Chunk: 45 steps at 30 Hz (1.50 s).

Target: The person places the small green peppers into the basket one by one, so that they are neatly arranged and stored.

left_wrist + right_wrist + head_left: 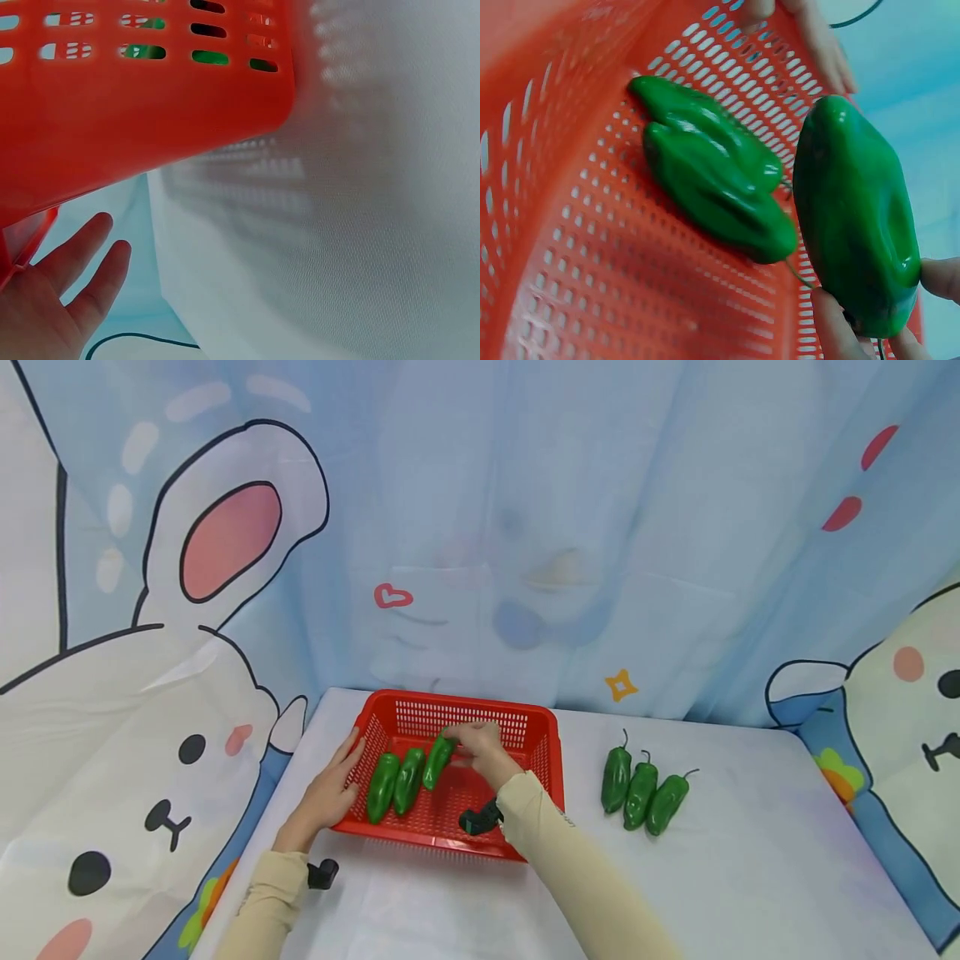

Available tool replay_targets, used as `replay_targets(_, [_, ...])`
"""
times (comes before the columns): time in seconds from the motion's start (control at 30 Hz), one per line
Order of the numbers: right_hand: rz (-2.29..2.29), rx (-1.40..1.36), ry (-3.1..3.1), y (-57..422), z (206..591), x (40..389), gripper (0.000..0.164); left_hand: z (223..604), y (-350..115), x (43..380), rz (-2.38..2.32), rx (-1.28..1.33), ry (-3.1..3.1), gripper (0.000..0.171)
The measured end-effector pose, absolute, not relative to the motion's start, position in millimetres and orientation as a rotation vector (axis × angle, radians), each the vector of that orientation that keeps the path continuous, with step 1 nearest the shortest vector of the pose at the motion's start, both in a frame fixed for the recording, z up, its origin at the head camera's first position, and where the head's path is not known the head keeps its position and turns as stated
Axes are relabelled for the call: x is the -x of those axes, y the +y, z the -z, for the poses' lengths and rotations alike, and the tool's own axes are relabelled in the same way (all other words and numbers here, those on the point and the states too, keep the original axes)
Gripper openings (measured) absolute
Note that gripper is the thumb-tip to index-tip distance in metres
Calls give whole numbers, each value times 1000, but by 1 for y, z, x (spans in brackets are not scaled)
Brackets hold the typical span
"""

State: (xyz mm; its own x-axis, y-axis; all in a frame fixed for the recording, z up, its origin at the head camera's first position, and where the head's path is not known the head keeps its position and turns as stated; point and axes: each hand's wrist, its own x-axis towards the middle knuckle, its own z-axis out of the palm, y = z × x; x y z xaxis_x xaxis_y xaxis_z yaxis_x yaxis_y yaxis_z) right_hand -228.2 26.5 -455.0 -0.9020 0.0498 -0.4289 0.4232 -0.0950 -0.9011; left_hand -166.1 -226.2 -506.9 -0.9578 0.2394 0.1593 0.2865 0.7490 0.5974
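Inside the red basket point(442, 841), my right hand point(480, 747) pinches a green pepper point(438, 762) by its stem end. The right wrist view shows that pepper point(855, 217) large, with fingertips and thumb around its lower end. Two more green peppers, one point(383, 787) by the left wall and another point(408, 781) beside it, lie on the basket floor. My left hand point(327, 791) is at the basket's left rim with its fingers extended. In the left wrist view, two straight fingers of the left hand point(56, 292) reach past the rim.
To the right of the basket, three green peppers, a left one point(617, 778), a middle one point(641, 793) and a right one point(667, 803), lie side by side on the white table point(750, 843). A printed curtain point(465, 510) hangs behind the table.
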Motion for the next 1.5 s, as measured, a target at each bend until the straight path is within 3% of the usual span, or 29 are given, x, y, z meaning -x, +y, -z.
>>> replay_targets(0.3, [2055,-591,1908,11,477,226,36,510,-228,166,989,421,-2868,71])
replay_targets(0.5, [2019,-586,1945,5,489,228,37,509,-226,167,977,421,-2868,71])
replay_targets(0.73, [1918,-671,2029,4,502,230,65,509,-225,168,1003,411,-2874,71])
replay_targets(1.03, [1803,-690,2140,-5,506,233,38,512,-227,167,971,469,-2776,69])
replay_targets(1.5, [1776,-630,2110,-2,501,233,51,511,-227,169,976,435,-2857,70])
